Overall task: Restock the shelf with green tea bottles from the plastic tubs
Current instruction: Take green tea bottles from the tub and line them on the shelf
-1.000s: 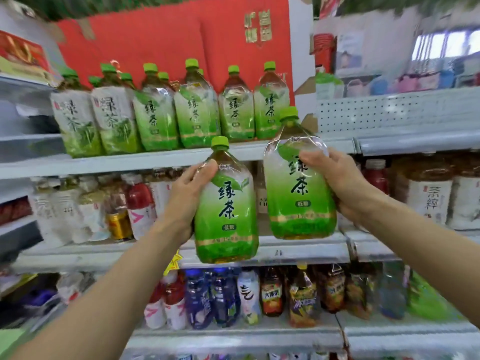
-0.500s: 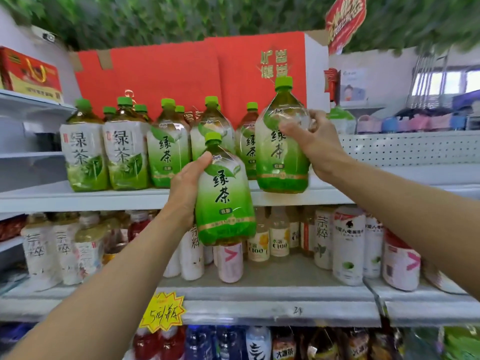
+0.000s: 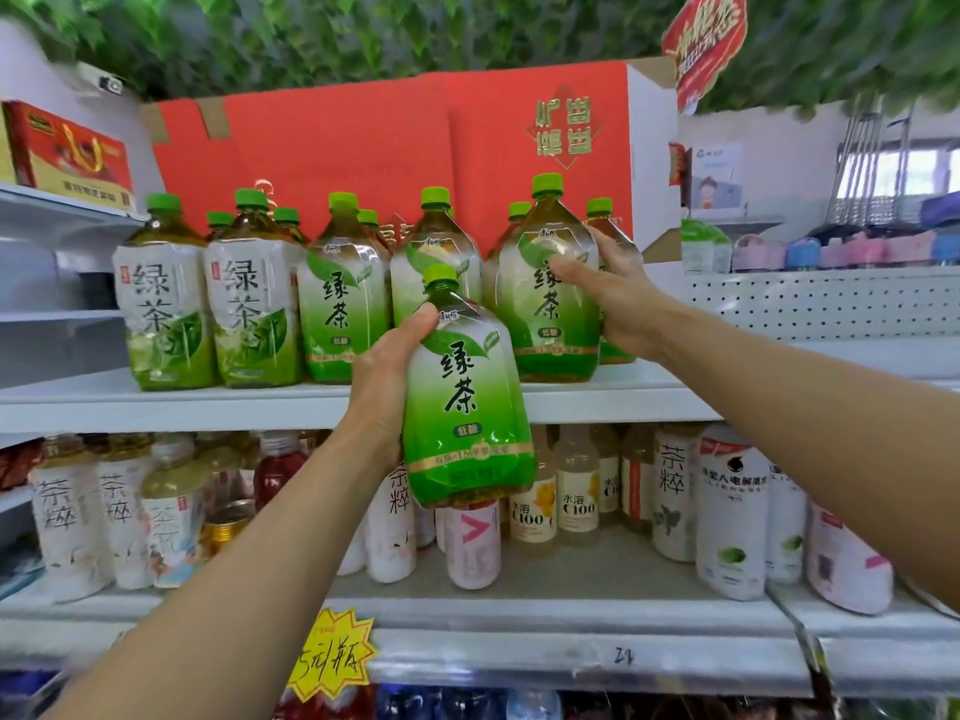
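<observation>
My left hand [image 3: 387, 379] grips a green tea bottle [image 3: 467, 407] by its side, held upright in the air in front of the top shelf's edge [image 3: 208, 405]. My right hand [image 3: 618, 293] grips a second green tea bottle [image 3: 545, 314], whose base rests on the top shelf at the right end of the row. Several more green tea bottles [image 3: 249, 309] stand along that shelf to the left. The plastic tubs are out of view.
Red cartons [image 3: 395, 153] stand behind the bottles on the top shelf. The shelf below holds several white and yellow drink bottles [image 3: 576, 485]. A perforated white panel [image 3: 821, 304] lies right of the row. A yellow price star [image 3: 332, 657] hangs on the lower shelf edge.
Both hands rose with their bottles. The right-hand bottle moved up from mid-shelf height and now stands on the top shelf; the left-hand bottle rose to the shelf's edge.
</observation>
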`<state>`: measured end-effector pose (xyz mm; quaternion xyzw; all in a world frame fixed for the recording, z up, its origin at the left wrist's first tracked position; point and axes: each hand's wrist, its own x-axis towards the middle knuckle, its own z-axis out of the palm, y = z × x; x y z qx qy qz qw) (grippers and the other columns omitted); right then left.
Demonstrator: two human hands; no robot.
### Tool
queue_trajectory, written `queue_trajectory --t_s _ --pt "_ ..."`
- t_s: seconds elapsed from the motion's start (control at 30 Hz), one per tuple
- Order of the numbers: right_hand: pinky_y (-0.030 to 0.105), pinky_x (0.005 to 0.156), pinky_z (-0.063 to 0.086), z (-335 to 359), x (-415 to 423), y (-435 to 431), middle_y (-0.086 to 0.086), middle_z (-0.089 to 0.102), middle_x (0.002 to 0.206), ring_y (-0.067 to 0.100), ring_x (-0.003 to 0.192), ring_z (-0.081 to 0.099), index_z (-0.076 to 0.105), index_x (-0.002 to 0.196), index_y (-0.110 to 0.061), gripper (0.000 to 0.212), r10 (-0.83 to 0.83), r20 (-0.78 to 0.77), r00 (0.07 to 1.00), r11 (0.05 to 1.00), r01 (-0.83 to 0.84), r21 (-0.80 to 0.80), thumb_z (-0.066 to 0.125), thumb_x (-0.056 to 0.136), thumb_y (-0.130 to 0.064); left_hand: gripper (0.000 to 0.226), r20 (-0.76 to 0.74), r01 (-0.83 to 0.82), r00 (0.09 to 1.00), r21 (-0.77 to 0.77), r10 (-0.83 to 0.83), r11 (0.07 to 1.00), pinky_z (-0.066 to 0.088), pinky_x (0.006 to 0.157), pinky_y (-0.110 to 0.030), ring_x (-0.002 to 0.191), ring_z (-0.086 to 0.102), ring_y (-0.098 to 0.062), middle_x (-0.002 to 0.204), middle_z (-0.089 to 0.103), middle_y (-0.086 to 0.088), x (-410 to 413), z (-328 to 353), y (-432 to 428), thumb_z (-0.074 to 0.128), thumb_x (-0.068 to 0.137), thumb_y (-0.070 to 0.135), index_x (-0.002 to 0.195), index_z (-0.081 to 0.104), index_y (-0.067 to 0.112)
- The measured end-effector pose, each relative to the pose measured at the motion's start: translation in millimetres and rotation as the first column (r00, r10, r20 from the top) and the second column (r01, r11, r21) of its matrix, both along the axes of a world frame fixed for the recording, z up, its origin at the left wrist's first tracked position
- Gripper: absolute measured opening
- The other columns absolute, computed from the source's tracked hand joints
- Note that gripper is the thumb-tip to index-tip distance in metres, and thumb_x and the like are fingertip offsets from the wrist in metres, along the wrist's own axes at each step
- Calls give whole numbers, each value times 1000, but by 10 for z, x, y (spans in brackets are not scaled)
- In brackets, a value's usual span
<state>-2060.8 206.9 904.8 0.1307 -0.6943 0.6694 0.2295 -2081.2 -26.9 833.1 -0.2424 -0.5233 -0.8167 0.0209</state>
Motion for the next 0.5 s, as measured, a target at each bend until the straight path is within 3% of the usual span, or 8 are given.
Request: queue_trajectory --t_s 0.13,0.37,0.43,0.5 --pt "43 79 57 -16 -110 -9 11 60 129 25 106 66 18 153 -34 84 45 -10 999 998 -45 -34 69 89 -20 85 -2 18 1000 14 -18 1000 47 94 -70 112 62 -50 118 68 -25 -1 10 7 88 54 54 123 68 8" --pt "46 84 56 -16 -154 -72 16 42 149 31 120 58 17 153 -40 94 70 10 997 997 -70 -28 74 78 -30 78 30 -23 999 18 22 1000 50 94 -66 110 65 -47 113 71 -22 -5 18 23 85 55 52 119 70 10" --pt "48 88 54 -15 -80 -117 15 38 150 30 123 53 19 152 -41 87 -60 8 998 997 60 57 72 84 -35 75 30 -31 999 2 31 1000 52 93 -63 105 67 -44 112 72 -22 12 26 17 84 59 51 119 69 8" --pt "53 102 46 -95 58 -199 10 39 147 27 129 46 26 150 -37 80 -330 -107 938 931 342 125 72 84 -40 61 20 -66 998 -13 66 998 55 90 -59 94 70 -38 108 73 -21 43 35 16 81 71 47 116 70 7"
